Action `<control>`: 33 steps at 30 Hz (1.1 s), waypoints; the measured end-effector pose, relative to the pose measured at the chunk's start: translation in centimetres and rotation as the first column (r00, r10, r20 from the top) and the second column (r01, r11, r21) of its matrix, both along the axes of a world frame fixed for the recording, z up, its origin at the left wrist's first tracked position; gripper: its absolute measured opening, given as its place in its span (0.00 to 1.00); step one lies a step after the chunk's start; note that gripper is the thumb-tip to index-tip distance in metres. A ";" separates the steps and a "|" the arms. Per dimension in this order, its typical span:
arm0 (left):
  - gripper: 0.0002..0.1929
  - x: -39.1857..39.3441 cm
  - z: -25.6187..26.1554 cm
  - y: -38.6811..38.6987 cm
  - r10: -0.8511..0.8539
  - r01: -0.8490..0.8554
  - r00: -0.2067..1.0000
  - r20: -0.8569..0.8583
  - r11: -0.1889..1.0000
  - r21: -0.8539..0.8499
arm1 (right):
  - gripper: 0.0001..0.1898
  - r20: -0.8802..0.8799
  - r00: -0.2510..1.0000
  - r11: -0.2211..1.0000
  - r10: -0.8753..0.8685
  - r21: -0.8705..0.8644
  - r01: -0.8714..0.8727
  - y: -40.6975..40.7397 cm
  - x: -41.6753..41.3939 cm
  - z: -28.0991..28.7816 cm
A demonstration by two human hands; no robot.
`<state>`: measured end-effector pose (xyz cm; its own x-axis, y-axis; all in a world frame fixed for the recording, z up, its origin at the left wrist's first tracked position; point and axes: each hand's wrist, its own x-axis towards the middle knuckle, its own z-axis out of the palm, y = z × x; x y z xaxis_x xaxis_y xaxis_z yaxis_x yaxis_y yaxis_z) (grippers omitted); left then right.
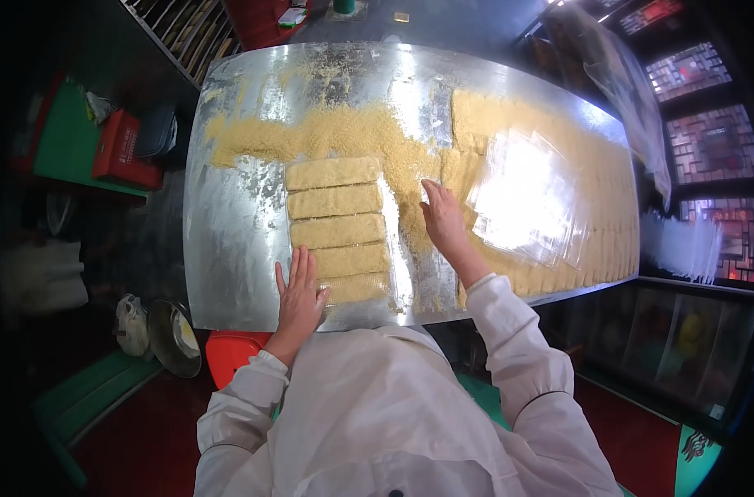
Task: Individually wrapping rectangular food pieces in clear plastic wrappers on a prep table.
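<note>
On a metal-topped table (234, 248) lie several flat yellowish crumb-coated bars (335, 202), stacked in a column side by side. My left hand (300, 292) rests with fingers apart at the left edge of the lower bars. The lowest bar (358, 289) seems to lie under clear ribbed plastic. My right hand (444, 217) is over loose yellow crumbs (408, 168), fingers slightly bent, with nothing seen in it. To its right, clear plastic sleeves or sheets (526, 192) lie in a loose pile, shining, on a broad layer of similar bars (607, 230).
A slatted rack (190, 37) stands beyond the table's far left corner. At left are a red box (125, 149) on a green surface and a metal bowl (173, 338) beside a white plastic bag (131, 326). A red stool or bin (231, 357) is under the near edge.
</note>
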<state>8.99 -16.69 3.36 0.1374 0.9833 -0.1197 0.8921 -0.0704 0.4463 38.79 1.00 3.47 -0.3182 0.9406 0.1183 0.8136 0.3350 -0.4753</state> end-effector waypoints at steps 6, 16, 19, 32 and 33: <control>0.44 0.3 0.4 0.3 -0.020 0.020 1.000 -0.002 1.000 -0.009 | 0.14 0.379 0.925 0.991 0.006 -0.128 0.046 12.4 5.1 -3.5; 0.43 0.6 0.8 0.4 0.028 -0.029 0.999 -0.017 0.997 -0.072 | 0.12 0.644 0.750 0.929 0.150 -0.351 0.116 17.9 5.9 -2.6; 0.42 0.9 0.8 0.4 0.046 -0.045 0.999 0.027 0.998 -0.048 | 0.10 0.568 0.768 0.919 0.296 -0.390 -0.066 18.1 6.2 -0.8; 0.39 0.3 0.6 0.2 0.071 -0.073 0.990 0.124 0.997 0.017 | 0.06 -0.014 0.986 0.932 0.164 -0.324 -0.160 8.3 3.3 15.8; 0.38 0.1 0.7 0.2 0.061 -0.069 0.986 0.158 0.996 0.051 | 0.07 0.043 0.981 0.951 0.188 -0.257 -0.171 7.1 3.2 16.6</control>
<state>9.05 -16.45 4.07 0.0857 0.9953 -0.0460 0.8151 -0.0435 0.5777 41.96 8.13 20.04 -0.4834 0.8639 -0.1414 0.7835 0.3548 -0.5101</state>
